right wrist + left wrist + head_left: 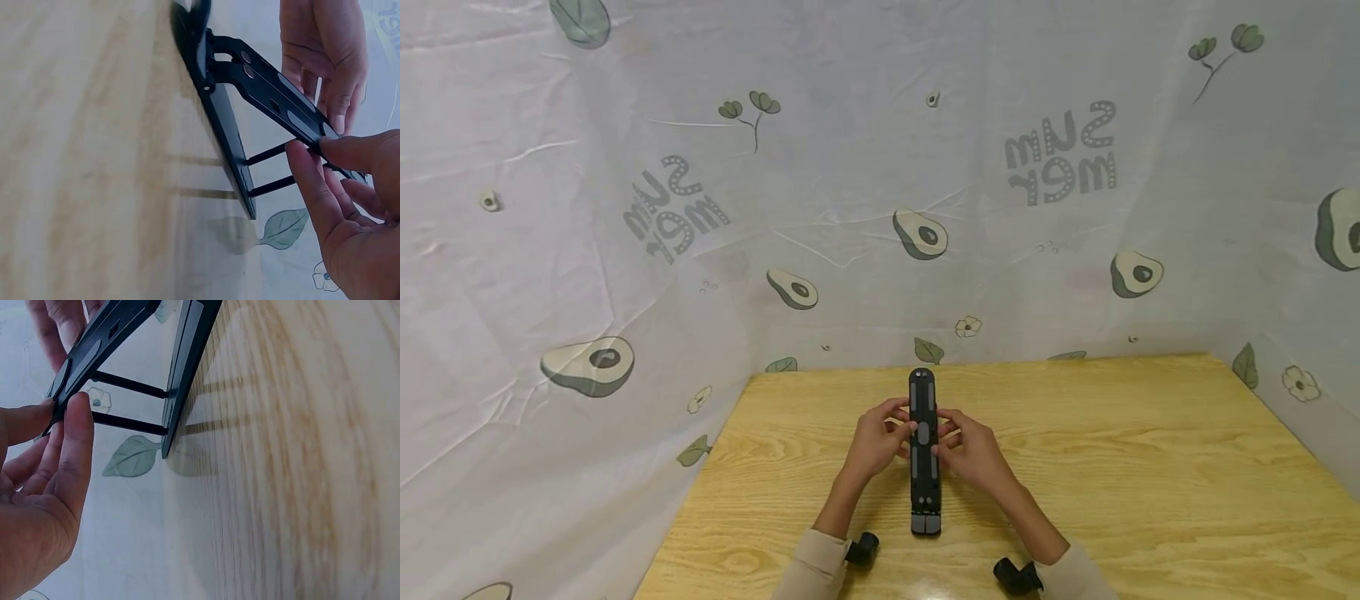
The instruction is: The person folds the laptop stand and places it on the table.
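Observation:
A folding laptop stand (923,471), black with grey pads, stands narrow and lengthwise on the table in the head view. From its left edge my left hand (874,440) pinches the upper arm, thumb on top and fingers at the side. My right hand (977,454) pinches the opposite edge in a similar way. Both wrist views show the stand (103,353) partly unfolded: its upper arm is tilted up from the base, and two thin black struts (134,423) join them. At the hinge end, small grey-faced lips (926,524) point toward me.
The wood-grain table (1120,467) extends on both sides of the stand. A pale sheet (850,183) printed with avocados and leaves hangs behind the table and along its sides. Black wrist devices (1017,576) sit by both beige sleeves (817,567).

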A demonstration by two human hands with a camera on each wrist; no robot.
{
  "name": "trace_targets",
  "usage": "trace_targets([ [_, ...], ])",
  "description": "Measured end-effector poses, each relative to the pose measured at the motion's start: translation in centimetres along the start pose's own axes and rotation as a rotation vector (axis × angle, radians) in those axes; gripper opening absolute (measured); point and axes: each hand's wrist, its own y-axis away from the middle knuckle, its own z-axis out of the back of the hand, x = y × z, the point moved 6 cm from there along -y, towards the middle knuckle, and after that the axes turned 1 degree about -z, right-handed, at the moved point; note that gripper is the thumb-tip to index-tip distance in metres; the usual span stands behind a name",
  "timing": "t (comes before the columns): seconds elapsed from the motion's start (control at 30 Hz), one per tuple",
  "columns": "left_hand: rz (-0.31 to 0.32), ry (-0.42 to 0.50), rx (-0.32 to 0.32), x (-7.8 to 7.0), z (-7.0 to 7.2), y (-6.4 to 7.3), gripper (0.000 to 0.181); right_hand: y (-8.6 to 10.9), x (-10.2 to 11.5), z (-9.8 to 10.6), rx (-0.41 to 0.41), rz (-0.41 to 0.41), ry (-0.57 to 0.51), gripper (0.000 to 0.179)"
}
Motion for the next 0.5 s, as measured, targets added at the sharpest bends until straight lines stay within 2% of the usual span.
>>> trace_targets([
  [0.13,0.005,0.001,-0.004,-0.1,0.2,0.0,0.045,0.4,0.1,-0.2,0.050,0.012,0.008,0.056],
  [0.3,0.010,-0.032,-0.003,-0.1,0.2,0.3,0.046,0.4,0.0,-0.2,0.072,0.024,-0.001,0.056],
  [0.5,0.088,-0.063,-0.004,0.2,-0.4,1.9,0.044,0.0,0.0,0.2,0.044,0.033,0.015,0.053],
])
